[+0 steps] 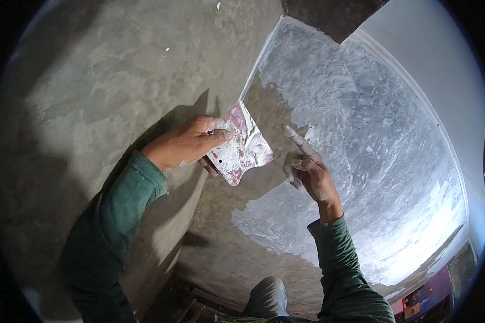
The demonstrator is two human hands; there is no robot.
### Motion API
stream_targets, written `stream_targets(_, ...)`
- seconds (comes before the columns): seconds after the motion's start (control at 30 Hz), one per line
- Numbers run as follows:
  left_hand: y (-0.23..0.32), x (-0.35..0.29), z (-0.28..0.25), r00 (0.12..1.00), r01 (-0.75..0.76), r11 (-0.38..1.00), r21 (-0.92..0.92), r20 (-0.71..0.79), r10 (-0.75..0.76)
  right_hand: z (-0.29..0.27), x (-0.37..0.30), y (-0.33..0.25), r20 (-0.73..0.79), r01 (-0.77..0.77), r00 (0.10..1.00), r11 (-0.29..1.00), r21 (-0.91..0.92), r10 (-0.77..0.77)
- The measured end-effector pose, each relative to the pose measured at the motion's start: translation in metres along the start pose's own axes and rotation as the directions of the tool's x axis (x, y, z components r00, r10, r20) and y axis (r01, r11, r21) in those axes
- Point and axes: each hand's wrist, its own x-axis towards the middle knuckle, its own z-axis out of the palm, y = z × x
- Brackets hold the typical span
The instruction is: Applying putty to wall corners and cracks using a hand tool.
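My left hand grips a flat putty spreader with its thumb on top. The spreader is pinkish, smeared with white putty, with a small hole and a curved notch in its lower edge. A thicker ridge of putty lies along its right side. To the right of it, apart from the spreader, my right hand is raised with the index finger stretched out and coated in putty. Its other fingers are bent and slightly blurred, and I see no tool in them. Behind both hands is a wall partly covered in whitish putty.
A bare grey-brown wall stands close on my left, meeting the coated wall at a corner. A dark block juts in at the top. Below are my knee and dark clutter; purple and red items sit at lower right.
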Motion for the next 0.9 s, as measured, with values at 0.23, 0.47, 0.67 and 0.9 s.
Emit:
stream_targets(0.23, 0.004, -0.004, 0.003, 1.000, 0.006, 0.998, -0.065, -0.020, -0.007, 0.030, 0.001, 0.009, 0.092, 0.269, 0.957, 0.718, -0.642, -0.276)
stream_targets(0.47, 0.006, -0.005, 0.002, 1.000, 0.005, 0.999, -0.033, 0.011, -0.005, 0.048, 0.014, 0.024, 0.045, 0.268, 0.945, 0.686, -0.677, -0.325)
stream_targets(0.67, -0.001, -0.005, 0.004, 0.997, 0.003, 0.998, -0.056, -0.073, -0.007, 0.053, 0.011, 0.037, 0.037, 0.234, 0.972, 0.937, -0.259, -0.232)
stream_targets(0.9, 0.001, -0.002, 0.000, 0.998, 0.049, 0.998, 0.032, -0.042, -0.048, -0.018, 0.041, 0.029, -0.265, 0.232, 0.941, 0.972, 0.047, -0.212)
